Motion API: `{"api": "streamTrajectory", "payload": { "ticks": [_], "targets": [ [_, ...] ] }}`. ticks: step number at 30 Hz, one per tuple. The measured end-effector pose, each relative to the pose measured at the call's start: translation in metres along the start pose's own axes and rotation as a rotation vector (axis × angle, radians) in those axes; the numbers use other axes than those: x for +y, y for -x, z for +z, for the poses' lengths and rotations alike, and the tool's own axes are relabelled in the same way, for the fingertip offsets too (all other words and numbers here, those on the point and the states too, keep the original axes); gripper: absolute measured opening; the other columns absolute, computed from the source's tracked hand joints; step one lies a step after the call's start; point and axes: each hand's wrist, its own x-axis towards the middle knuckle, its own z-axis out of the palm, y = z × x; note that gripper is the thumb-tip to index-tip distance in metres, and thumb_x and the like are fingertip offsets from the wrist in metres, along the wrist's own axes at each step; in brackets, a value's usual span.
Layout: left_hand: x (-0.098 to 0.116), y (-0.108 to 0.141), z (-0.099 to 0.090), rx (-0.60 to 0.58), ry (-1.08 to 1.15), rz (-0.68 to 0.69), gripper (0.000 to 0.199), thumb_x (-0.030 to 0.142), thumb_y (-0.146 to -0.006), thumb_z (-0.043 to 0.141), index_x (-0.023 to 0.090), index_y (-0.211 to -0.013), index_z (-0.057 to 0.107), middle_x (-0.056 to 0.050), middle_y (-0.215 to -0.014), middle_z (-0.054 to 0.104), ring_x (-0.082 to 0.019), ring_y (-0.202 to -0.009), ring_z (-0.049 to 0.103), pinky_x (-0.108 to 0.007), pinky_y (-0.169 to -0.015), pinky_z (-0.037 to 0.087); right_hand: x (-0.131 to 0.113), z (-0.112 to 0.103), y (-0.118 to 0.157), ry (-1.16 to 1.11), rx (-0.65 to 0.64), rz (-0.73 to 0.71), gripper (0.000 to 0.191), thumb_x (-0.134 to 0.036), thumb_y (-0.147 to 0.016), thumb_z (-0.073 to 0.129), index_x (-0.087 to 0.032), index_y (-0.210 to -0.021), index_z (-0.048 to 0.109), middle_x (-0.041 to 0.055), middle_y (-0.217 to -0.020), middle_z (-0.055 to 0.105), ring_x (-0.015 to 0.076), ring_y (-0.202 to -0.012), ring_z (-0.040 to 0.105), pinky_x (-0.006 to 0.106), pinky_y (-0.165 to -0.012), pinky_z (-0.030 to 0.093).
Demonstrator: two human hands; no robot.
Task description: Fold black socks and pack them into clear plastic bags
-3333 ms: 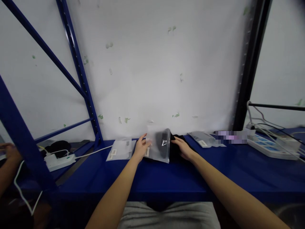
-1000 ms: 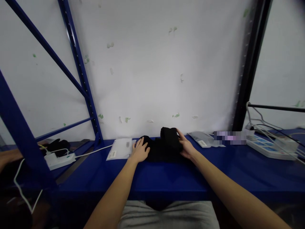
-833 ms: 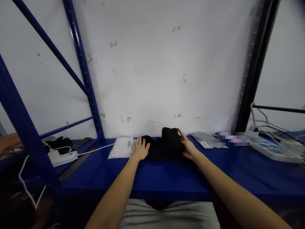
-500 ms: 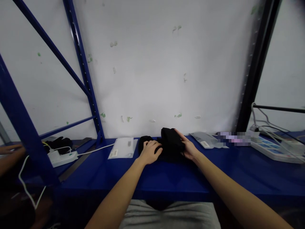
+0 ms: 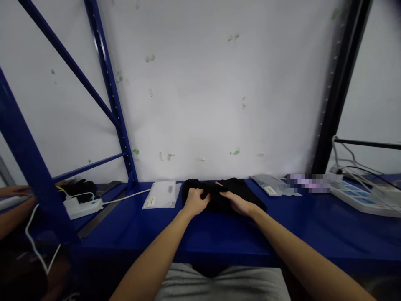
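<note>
A soft black cloth item [image 5: 249, 194] lies bunched on the blue tabletop in front of me; I cannot make out what kind it is. My left hand [image 5: 196, 202] is closed on its left part, fingers curled into the fabric. Over its middle, my right hand [image 5: 238, 203] pinches a fold, with the thumb on the near side and some fingers hidden behind the cloth. To the right the fabric spreads flat towards the wall. Just left of the cloth lie white plastic packets [image 5: 163, 194] with a label.
A clear plastic bag [image 5: 271, 185] lies to the right, beside a blurred-out purplish patch. Further right sits a white panel with blue keys [image 5: 360, 196] and cables. At left, a white power strip [image 5: 83, 208] stands by a blue rack post [image 5: 34, 167]; another person's arms [image 5: 15, 205] show beyond it.
The raised black bundle at right has come down and spread flat to the right. My right hand has moved left and now grips the cloth's middle; my left hand's fingers have curled in.
</note>
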Motion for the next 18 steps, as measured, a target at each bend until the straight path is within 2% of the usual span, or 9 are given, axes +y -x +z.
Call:
{"api": "streamTrajectory", "payload": {
  "ticks": [3, 6, 8, 11, 14, 18],
  "targets": [
    [-0.002, -0.001, 0.001, 0.024, 0.066, -0.025, 0.022, 0.034, -0.097, 0.06, 0.014, -0.106, 0.064, -0.005, -0.102, 0.066, -0.018, -0.086, 0.066, -0.036, -0.078, 0.056, -0.004, 0.003, 0.002, 0.002, 0.002, -0.022, 0.065, -0.052, -0.085, 0.065, -0.031, -0.143, 0.046, 0.0024, -0.15, 0.047, 0.0253, -0.139, 0.041, 0.048, -0.117, 0.028],
    [-0.003, -0.001, 0.002, 0.054, 0.139, -0.056, 0.023, 0.034, -0.097, 0.06, 0.014, -0.108, 0.064, -0.005, -0.103, 0.066, -0.018, -0.086, 0.066, -0.036, -0.077, 0.056, -0.009, 0.01, 0.002, 0.025, 0.02, -0.064, 0.08, -0.039, -0.065, 0.086, -0.027, -0.137, 0.053, 0.0045, -0.143, 0.055, 0.027, -0.135, 0.046, 0.047, -0.117, 0.029],
    [-0.004, -0.001, 0.003, 0.081, 0.186, -0.087, 0.025, 0.035, -0.097, 0.061, 0.014, -0.109, 0.063, -0.005, -0.105, 0.066, -0.019, -0.087, 0.066, -0.036, -0.077, 0.057, -0.01, 0.013, 0.0, 0.035, 0.088, -0.094, 0.079, -0.031, -0.059, 0.09, -0.026, -0.131, 0.058, 0.0036, -0.138, 0.059, 0.027, -0.132, 0.047, 0.045, -0.117, 0.028],
    [-0.009, -0.002, 0.001, 0.124, 0.249, -0.148, 0.028, 0.036, -0.097, 0.061, 0.013, -0.113, 0.062, -0.005, -0.108, 0.065, -0.021, -0.09, 0.066, -0.037, -0.078, 0.057, -0.006, 0.006, -0.005, 0.017, 0.231, -0.109, 0.054, -0.032, -0.069, 0.083, -0.024, -0.119, 0.065, 0.0035, -0.125, 0.067, 0.026, -0.122, 0.056, 0.044, -0.112, 0.036],
    [-0.019, -0.005, -0.004, 0.161, 0.297, -0.208, 0.029, 0.035, -0.097, 0.06, 0.014, -0.116, 0.061, -0.007, -0.113, 0.064, -0.022, -0.094, 0.065, -0.039, -0.081, 0.056, 0.0, -0.012, -0.008, -0.027, 0.388, -0.091, 0.032, -0.038, -0.082, 0.072, -0.021, -0.109, 0.068, 0.0045, -0.111, 0.072, 0.0232, -0.105, 0.064, 0.039, -0.099, 0.048],
    [-0.036, -0.011, -0.009, 0.201, 0.321, -0.286, 0.028, 0.034, -0.097, 0.059, 0.016, -0.119, 0.06, -0.008, -0.118, 0.062, -0.022, -0.099, 0.064, -0.041, -0.084, 0.056, 0.007, -0.036, -0.01, -0.043, 0.588, 0.013, 0.031, -0.038, -0.094, 0.06, -0.016, -0.116, 0.062, 0.0067, -0.113, 0.067, 0.0201, -0.095, 0.066, 0.039, -0.084, 0.055]
  ]
}}
